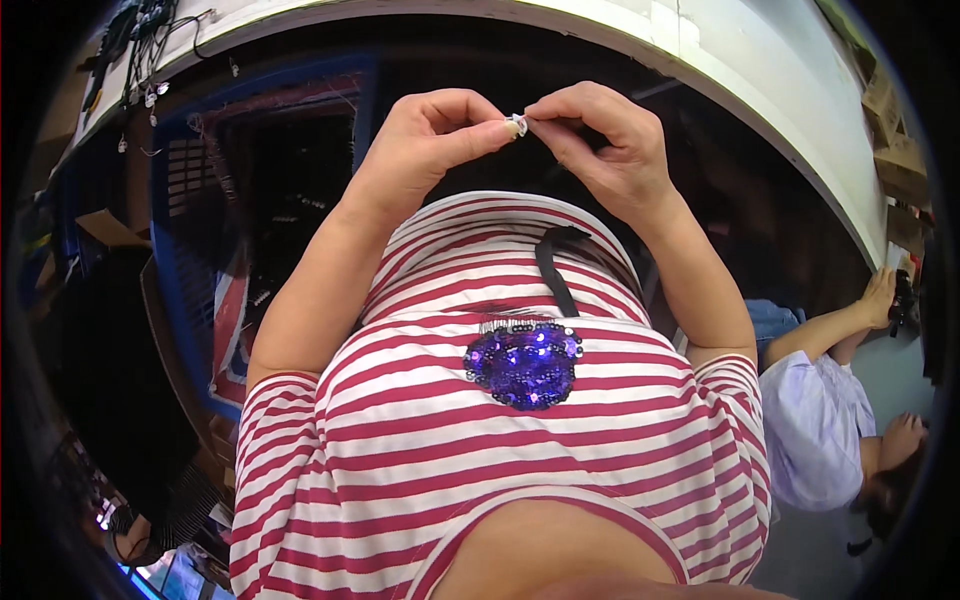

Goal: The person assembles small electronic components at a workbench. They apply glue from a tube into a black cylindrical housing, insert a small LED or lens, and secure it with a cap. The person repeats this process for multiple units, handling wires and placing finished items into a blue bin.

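My left hand and my right hand meet in front of my chest, below the edge of a white table. Between the thumbs and forefingers of both hands sits a tiny white piece, pinched from either side. Its exact kind is too small to tell. Under my arms lies my red-and-white striped shirt with a purple sequin patch and a black strap.
A blue plastic crate stands to my left under the table. Cables hang at the table's upper left. Another person in a pale lilac shirt sits at the right, arm stretched toward cardboard boxes.
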Available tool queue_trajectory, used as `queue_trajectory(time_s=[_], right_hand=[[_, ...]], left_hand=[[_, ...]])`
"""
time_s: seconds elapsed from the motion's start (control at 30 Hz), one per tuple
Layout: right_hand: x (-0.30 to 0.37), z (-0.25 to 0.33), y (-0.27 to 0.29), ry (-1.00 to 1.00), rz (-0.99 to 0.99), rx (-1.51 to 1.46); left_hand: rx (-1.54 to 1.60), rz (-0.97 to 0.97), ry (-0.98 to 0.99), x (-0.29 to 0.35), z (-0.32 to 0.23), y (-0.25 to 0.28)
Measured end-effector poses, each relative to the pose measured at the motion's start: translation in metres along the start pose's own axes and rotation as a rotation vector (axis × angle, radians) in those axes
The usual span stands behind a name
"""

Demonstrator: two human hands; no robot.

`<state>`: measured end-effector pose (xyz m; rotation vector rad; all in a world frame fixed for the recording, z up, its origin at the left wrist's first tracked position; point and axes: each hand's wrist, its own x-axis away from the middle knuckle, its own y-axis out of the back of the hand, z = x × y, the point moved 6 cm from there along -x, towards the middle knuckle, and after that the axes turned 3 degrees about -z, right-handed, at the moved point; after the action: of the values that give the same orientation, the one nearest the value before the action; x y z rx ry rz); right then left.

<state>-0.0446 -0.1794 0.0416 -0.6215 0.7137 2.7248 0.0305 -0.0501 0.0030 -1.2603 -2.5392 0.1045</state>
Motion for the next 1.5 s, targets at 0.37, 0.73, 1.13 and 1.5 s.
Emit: queue_trajectory(time_s=[0.37, 0.73, 1.13, 1.5], right_hand=[[0.012, 0.008, 0.000, 0.212, -0.090, 0.228], [0.012, 0.001, -0.002, 0.073, -0.135, 0.092], [0.000, 0.000, -0.011, -0.617, -0.265, -0.880], [-0.027, 0.079, 0.006, 0.630, 0.054, 0.340]], left_hand=[[0.216, -0.091, 0.069, -0.007, 0.017, -0.006], [0.203, -0.033, 0.074, -0.002, 0.007, -0.004], [0.192, 0.016, -0.304, 0.008, 0.008, -0.027], [0.422, 0.026, -0.268, -0.001, -0.041, -0.015]])
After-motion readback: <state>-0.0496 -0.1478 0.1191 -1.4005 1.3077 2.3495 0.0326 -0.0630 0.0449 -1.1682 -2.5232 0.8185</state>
